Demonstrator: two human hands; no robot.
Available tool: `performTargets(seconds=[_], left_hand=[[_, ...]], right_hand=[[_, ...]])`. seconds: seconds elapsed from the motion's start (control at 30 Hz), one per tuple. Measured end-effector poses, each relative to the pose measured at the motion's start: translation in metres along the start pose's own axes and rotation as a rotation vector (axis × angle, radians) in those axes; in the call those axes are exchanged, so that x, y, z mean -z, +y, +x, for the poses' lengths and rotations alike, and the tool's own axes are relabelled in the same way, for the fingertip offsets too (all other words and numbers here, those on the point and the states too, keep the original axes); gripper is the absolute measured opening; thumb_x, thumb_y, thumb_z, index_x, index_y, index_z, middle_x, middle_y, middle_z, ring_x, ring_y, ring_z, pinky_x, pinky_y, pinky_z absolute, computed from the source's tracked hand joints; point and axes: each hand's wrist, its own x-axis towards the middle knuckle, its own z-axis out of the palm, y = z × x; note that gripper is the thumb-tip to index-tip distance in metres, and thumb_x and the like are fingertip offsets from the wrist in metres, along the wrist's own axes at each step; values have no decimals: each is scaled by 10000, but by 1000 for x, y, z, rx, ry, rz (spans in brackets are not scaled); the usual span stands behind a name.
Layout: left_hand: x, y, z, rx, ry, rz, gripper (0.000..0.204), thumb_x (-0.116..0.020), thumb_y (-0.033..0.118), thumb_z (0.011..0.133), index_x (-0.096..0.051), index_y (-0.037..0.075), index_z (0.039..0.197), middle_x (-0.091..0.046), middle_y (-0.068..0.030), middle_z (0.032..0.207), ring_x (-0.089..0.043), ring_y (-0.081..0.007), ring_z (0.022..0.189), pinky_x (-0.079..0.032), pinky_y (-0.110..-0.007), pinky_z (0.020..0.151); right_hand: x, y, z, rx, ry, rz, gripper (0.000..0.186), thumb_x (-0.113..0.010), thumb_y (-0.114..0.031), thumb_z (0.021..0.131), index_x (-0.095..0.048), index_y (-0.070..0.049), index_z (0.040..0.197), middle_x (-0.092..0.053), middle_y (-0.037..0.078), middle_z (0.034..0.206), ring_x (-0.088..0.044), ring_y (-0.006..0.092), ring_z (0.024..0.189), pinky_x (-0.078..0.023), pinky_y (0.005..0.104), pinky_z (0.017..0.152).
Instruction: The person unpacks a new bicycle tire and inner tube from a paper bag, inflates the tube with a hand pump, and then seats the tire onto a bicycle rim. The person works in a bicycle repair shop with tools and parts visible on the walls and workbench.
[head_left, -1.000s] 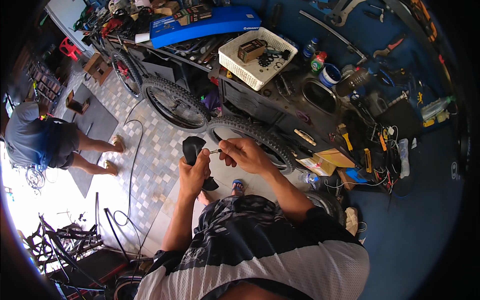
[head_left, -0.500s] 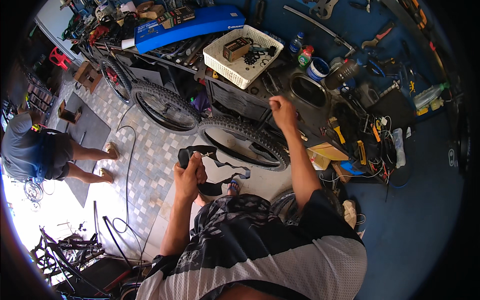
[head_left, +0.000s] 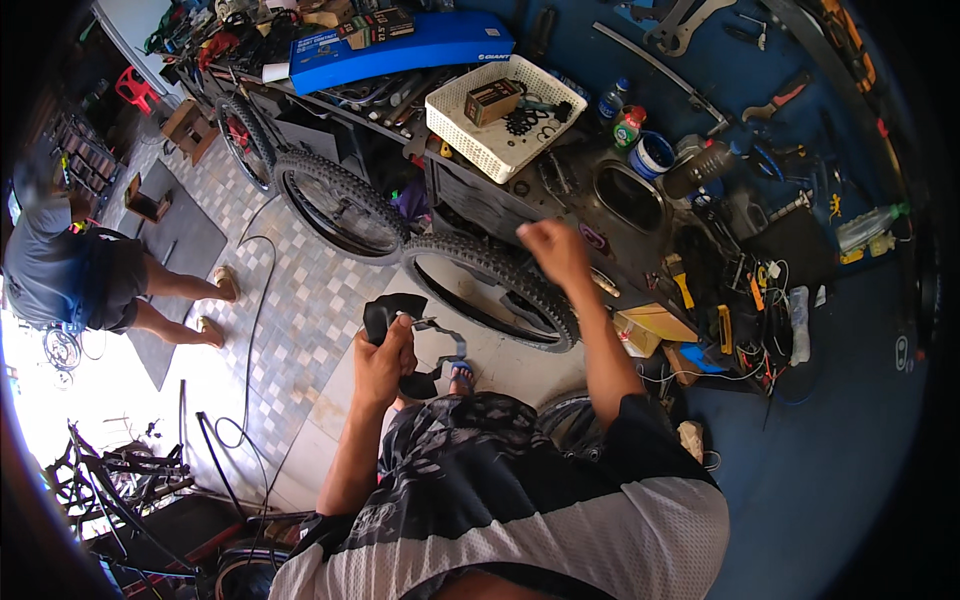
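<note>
My left hand (head_left: 385,362) is closed on a folded black inner tube (head_left: 393,310), its metal valve stem beside my thumb and dark loops hanging below the fingers. My right hand (head_left: 555,250) is raised to the right, over a bicycle wheel (head_left: 430,260) beside the dark workbench (head_left: 620,250). Its fingers are curled together; whatever they hold, if anything, is too small or blurred to make out.
A white basket (head_left: 470,135) of parts, a blue box (head_left: 400,55), bottles and tools crowd the bench below the blue tool wall (head_left: 800,460). Bicycle wheels (head_left: 335,210) lean along it. Another person (head_left: 60,260) stands at left. Frames (head_left: 110,480) and hoses lie lower left.
My right hand has left the valve at my left hand and risen toward the bench, then dipped slightly. Loops of the black tube now hang open below my left hand.
</note>
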Motion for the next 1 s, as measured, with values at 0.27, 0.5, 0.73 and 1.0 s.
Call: performTargets(seconds=[0.27,0.5,0.73,1.0], left_hand=[[-16,1,4,-27,-59,114,338,-670,283,1010,-598,40,786,-499,13,560,-446,-79,458,-368,-260,445],[-24,6,5,-25,-92,113,341,-666,281,1012,-602,35,786,-505,9,561,-453,-80,459,-368,-258,445],[-19,8,0,-53,-65,87,350,-631,270,1036,-562,69,758,-464,24,554,-436,-86,457,-350,-256,447],[-16,8,-8,-59,-69,69,357,-648,287,1030,-572,60,764,-488,10,560,-456,-86,463,-362,-259,441]], right_hand=[[-30,-119,-100,-15,-344,575,436,-607,-402,1048,-695,-3,893,-659,36,741,-565,93,666,-472,294,609],[-14,-127,-102,37,-312,517,327,-667,-310,1022,-671,-6,903,-617,9,699,-514,51,651,-438,260,580],[-26,-136,-110,188,-149,822,250,-737,-248,976,-689,-29,1087,-624,-38,777,-527,43,682,-447,233,618],[-19,-137,-107,237,-291,525,258,-716,-270,986,-693,-24,1059,-687,42,860,-623,87,764,-493,278,652]])
